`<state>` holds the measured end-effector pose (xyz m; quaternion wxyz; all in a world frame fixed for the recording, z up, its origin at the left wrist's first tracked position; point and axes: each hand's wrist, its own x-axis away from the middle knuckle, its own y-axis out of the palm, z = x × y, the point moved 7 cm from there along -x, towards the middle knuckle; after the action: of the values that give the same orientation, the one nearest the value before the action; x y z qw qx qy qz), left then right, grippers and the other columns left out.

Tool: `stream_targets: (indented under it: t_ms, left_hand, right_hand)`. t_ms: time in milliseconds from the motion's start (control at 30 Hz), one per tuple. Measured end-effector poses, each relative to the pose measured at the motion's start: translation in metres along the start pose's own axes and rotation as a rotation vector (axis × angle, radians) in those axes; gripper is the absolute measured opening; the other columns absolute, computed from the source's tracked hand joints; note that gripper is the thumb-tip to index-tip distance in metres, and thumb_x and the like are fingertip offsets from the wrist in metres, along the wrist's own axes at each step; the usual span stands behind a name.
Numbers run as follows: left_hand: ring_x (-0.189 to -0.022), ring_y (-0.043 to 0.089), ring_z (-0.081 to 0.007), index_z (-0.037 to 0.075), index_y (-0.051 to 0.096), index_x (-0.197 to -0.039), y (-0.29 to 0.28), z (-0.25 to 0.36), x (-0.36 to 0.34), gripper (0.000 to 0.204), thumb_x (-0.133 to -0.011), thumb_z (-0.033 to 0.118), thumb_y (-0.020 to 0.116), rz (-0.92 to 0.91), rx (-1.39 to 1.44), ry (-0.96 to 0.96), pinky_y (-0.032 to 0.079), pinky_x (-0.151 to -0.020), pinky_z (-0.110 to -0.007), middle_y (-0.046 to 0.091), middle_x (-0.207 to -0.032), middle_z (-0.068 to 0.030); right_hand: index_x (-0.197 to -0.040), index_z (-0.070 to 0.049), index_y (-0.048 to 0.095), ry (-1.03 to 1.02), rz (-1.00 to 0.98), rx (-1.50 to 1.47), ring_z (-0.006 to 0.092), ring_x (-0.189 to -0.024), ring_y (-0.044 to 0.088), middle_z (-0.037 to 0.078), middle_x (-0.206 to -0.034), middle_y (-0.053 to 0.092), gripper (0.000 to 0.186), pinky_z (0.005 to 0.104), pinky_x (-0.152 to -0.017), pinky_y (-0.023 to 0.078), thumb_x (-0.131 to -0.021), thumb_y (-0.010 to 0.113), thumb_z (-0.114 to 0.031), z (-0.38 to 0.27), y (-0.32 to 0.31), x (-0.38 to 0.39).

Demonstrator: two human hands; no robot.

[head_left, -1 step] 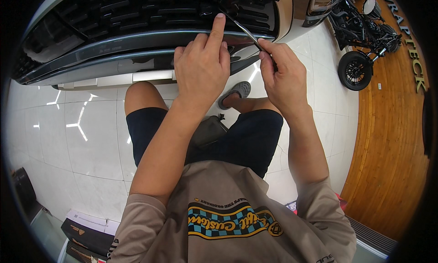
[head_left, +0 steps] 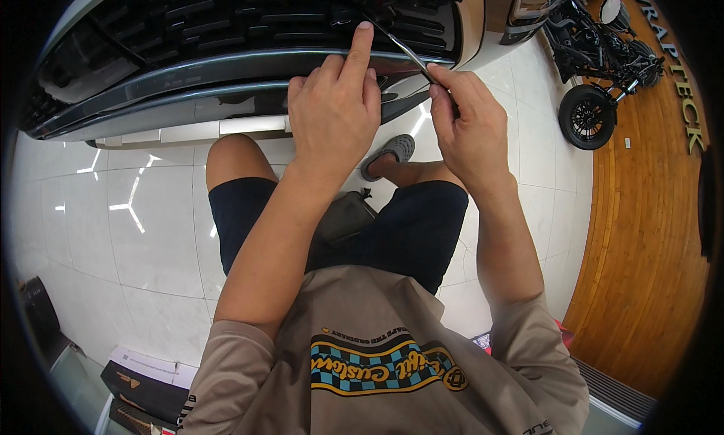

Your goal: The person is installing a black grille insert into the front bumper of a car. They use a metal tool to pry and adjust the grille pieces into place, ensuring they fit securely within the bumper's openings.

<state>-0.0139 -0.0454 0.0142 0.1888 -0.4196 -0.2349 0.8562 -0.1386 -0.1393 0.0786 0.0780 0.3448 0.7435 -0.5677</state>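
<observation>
One slim silver metal tool [head_left: 407, 51], probably light, stiff, best held by its near end, sat pinched in the right hand [head_left: 471, 122] at the black slatted grille [head_left: 275, 16]; the left hand [head_left: 333, 114] pointed, its grip hidden.

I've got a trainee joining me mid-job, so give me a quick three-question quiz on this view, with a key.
1. Multiple choice: what does the right hand hold?
A) a folded cloth
B) a slim tool with a metal shaft
C) a roll of tape

2. Fill in: the left hand has its ____ finger extended toward the dark grille.

3. True or false: the motorcycle wheel is on the person's left.

Key
1. B
2. index
3. False; the motorcycle wheel is on the person's right.
</observation>
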Motion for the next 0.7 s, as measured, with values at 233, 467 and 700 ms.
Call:
stream_targets:
  t_ms: [233,467,700]
  left_hand:
    - [-0.068,0.063,-0.0218,0.017,0.052,-0.152,-0.0001,-0.0006,0.0003,0.061,-0.093,0.013,0.067,0.003,0.002,-0.004,0.045,-0.068,-0.04,0.065,-0.079,-0.0037]
    - [-0.068,0.063,-0.0218,0.017,0.052,-0.153,-0.0001,0.0,0.0004,0.062,-0.093,0.013,0.067,0.008,-0.004,0.002,0.045,-0.069,-0.04,0.066,-0.079,-0.0041]
    - [-0.068,0.064,-0.0214,0.017,0.051,-0.154,0.0003,-0.0012,0.0011,0.062,-0.093,0.013,0.067,0.001,-0.01,0.008,0.044,-0.069,-0.04,0.066,-0.079,-0.0048]
  right_hand:
    - [-0.112,-0.004,0.071,0.008,0.002,-0.015,0.0316,-0.074,0.068,0.014,-0.091,0.068,0.021,0.0383,-0.066,0.055,-0.092,0.068,-0.003,0.0007,0.0,-0.0007]
    - [-0.112,-0.004,0.071,0.01,0.001,-0.016,0.0307,-0.073,0.068,0.014,-0.091,0.068,0.021,0.0381,-0.065,0.055,-0.092,0.067,-0.002,0.0009,-0.0001,-0.0001]
    - [-0.114,-0.003,0.071,0.008,-0.005,-0.01,0.0258,-0.071,0.065,0.012,-0.09,0.067,0.021,0.0348,-0.064,0.053,-0.094,0.067,-0.002,0.001,0.0009,0.0002]
